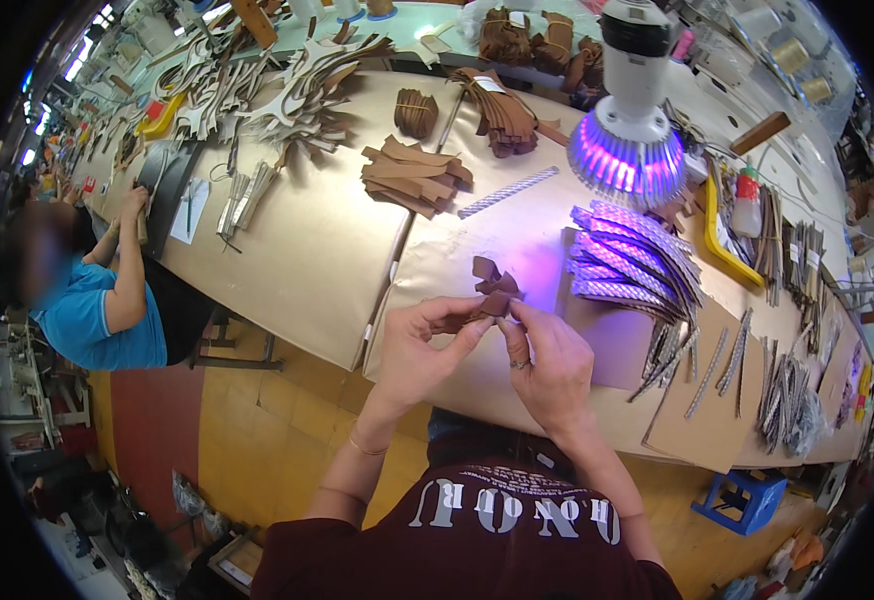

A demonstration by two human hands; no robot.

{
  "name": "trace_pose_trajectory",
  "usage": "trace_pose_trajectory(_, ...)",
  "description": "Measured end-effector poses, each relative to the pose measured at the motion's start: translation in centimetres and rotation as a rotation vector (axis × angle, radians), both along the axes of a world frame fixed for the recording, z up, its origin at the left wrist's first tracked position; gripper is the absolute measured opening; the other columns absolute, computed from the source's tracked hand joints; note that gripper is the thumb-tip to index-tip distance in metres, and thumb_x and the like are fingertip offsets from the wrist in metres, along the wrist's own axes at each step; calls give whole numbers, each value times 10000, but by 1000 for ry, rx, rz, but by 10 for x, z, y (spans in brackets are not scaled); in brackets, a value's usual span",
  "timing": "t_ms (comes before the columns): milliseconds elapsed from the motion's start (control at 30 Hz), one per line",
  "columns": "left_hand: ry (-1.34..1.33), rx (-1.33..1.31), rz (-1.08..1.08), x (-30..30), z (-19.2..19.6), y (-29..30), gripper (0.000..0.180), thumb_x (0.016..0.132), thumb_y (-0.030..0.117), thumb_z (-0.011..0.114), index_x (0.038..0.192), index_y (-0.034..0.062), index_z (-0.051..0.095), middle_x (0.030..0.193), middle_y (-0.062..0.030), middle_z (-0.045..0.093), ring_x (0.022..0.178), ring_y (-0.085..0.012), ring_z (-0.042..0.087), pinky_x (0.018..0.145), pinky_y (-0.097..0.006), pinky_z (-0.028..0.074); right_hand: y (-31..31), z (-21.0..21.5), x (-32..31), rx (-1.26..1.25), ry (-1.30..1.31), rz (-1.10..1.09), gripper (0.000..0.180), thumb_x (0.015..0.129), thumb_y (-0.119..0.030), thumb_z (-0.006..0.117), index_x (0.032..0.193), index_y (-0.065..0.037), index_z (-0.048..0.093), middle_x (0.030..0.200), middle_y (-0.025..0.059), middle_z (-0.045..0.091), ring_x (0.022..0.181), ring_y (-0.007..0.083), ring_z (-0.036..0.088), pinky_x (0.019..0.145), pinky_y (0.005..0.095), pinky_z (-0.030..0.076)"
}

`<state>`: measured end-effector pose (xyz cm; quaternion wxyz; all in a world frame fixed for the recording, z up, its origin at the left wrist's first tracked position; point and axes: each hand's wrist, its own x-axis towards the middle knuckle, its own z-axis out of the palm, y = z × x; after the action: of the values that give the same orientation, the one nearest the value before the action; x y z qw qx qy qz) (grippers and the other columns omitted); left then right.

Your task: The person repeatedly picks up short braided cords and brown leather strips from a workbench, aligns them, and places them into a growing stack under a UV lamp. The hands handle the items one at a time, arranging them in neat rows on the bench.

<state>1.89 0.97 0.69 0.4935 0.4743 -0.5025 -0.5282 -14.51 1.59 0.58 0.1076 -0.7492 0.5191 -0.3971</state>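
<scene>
Both of my hands are pinched on a small brown leather bow-shaped piece (491, 288) just above the tan work table (307, 260). My left hand (419, 345) grips its lower left end. My right hand (549, 362), with a ring on one finger, pinches the middle from the right. A fan of striped, silvery strips (629, 258) lies on a cardboard sheet (612, 345) right of the piece, lit purple by a lamp (630, 120) hanging above it.
Stacks of brown leather strips (415, 175) and bundles (502, 112) lie farther back. A striped strip (508, 192) lies alone mid-table. Another person in a blue shirt (92, 310) works at the left. Metal strips (787, 385) and a yellow tray (722, 240) sit right; a blue stool (742, 500) stands on the floor.
</scene>
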Motion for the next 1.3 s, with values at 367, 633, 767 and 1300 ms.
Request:
trace_pose_trajectory(367, -134, -301, 103, -36, 29, 48, 174, 834, -44, 676, 1007, -55, 684, 866, -107, 707, 753, -137, 679, 697, -250, 545, 34, 21, -23, -259, 93, -21, 153, 840, -12, 635, 989, 5, 609, 825, 127, 632, 671, 287, 602, 590, 355, 457)
trace_pose_trajectory(633, 280, -12, 185, 8, -4, 39, 153, 933, 82, 599, 1000, -47, 645, 788, -79, 676, 694, -117, 656, 655, -241, 557, 54, 9, -75, 448, -1449, 29, 293, 1032, -269, 389, 1071, -37, 563, 914, 61, 598, 809, 175, 583, 739, 298, 454)
trace_pose_trajectory(767, 300, 132, 301, 46, -51, 1, 194, 937, 128, 603, 1048, -30, 627, 803, -75, 661, 722, -138, 651, 673, -251, 557, 71, 1, -133, 232, -1628, 39, 310, 1039, -281, 389, 1049, -24, 562, 996, 48, 573, 872, 145, 560, 777, 302, 444)
trace_pose_trajectory(1300, 109, -1, -458, -125, 39, 57, 162, 909, 71, 642, 1040, -13, 688, 969, -54, 678, 871, -103, 607, 811, -255, 483, 111, 25, -143, 453, -605, -6, 207, 991, -191, 503, 930, -6, 574, 751, 131, 579, 713, 289, 529, 700, 367, 422)
